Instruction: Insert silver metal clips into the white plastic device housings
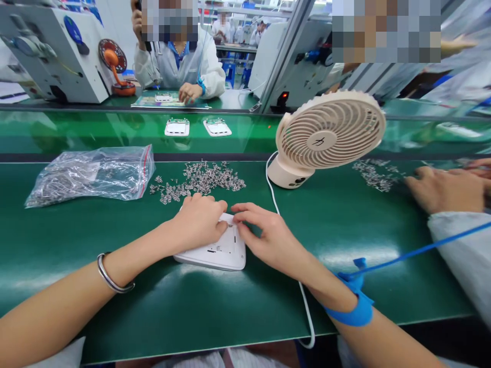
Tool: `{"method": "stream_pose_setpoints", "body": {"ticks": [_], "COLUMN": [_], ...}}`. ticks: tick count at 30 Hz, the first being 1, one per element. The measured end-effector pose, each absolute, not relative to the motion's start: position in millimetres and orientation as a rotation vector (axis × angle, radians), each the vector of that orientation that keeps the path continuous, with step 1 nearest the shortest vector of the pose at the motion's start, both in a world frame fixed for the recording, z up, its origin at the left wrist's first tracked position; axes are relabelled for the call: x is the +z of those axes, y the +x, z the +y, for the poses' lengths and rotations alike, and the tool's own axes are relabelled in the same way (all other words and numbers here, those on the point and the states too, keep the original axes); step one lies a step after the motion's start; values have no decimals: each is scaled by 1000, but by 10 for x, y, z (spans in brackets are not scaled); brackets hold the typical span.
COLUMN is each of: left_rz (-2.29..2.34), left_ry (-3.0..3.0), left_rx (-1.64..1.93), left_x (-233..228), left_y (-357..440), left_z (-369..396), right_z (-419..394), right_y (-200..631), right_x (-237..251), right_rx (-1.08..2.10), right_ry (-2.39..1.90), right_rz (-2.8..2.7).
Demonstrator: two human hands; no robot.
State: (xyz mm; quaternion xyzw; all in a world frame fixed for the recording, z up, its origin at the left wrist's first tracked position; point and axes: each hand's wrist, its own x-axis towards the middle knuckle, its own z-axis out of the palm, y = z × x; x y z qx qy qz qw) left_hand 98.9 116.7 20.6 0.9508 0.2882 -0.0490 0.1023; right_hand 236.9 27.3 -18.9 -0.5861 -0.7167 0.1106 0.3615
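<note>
A white plastic housing (224,255) lies on the green tabletop, with small slots on its upper face. My left hand (201,222) rests over its left and upper part, fingers curled round the far edge and thumb pressed on the face. At the upper right corner, my right hand (264,230) has its bent fingers and thumb closed in on the housing's edge. Whether a small part sits between those fingertips is hidden. Just beyond the housing spreads a loose pile of small metal clips (209,179).
A clear zip bag (92,174) of metal parts lies left. A beige fan (326,140) stands right, its white cable (307,306) running to the front edge. Two white housings with circuit boards (177,127) sit on the green strip behind. A co-worker's hands (445,189) work at right; another person sits opposite.
</note>
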Motion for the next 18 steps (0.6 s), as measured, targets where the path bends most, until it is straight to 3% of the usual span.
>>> {"method": "stream_pose_setpoints", "body": {"ticks": [4,18], "left_rz": [839,900], "left_ry": [2798,2794], "left_rx": [-124,-143], "left_x": [194,179], "left_y": [985,1020], "left_z": [1165,1120], "right_z": [202,89], "right_y": [2434,2307], "right_x": [-174,-298], "right_rx": [330,20], "right_ry": [-1506,-1542], "right_rz": [-1883,-2038]}}
